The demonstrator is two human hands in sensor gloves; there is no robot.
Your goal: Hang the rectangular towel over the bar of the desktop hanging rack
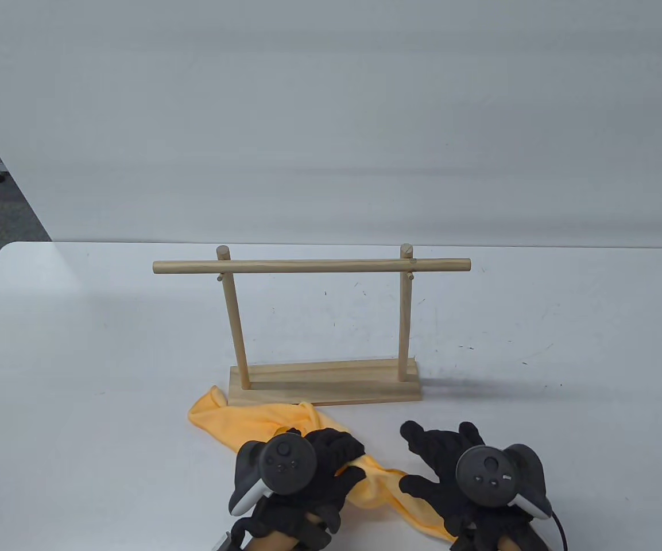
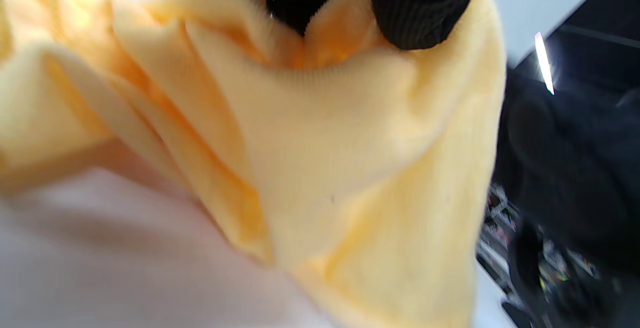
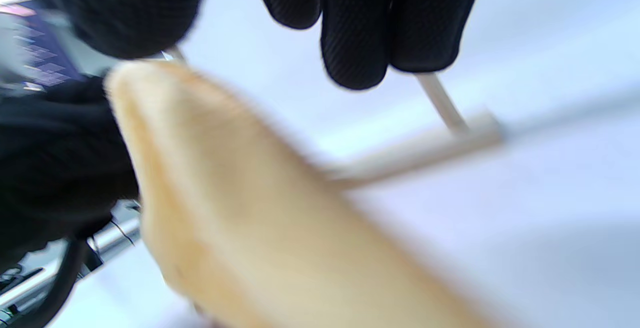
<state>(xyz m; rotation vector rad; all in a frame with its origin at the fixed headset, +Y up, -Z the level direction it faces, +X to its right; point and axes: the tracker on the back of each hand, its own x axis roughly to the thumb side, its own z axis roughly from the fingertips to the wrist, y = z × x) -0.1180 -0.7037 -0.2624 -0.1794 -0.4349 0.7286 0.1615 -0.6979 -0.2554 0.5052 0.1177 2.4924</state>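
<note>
At the bottom of the table view, the left hand in a black glove grips the soft yellow rectangular towel near its middle, with its fingers closed around a bunch of cloth; the left wrist view shows dark fingertips pinching folds of the same yellow cloth. Just to the right, the right hand in a black glove has its fingers spread apart, and it is not gripping anything that I can see, though the towel's lower right end runs under it or beside it; the right wrist view is blurry and shows fingers hanging above the cloth with a gap. The towel lies like a long rope on the white table, slanting from the lower right up to the middle left, and its far end touches the front left corner of the wooden rack base. Behind that, two thin wooden posts go up to the long round wooden bar, which runs left to right across the middle of the frame. So the bar is straight ahead of both hands and higher up, and the left hand is the one that has the towel; I think the towel must be lifted, spread wide and turned so its long side matches the bar
</note>
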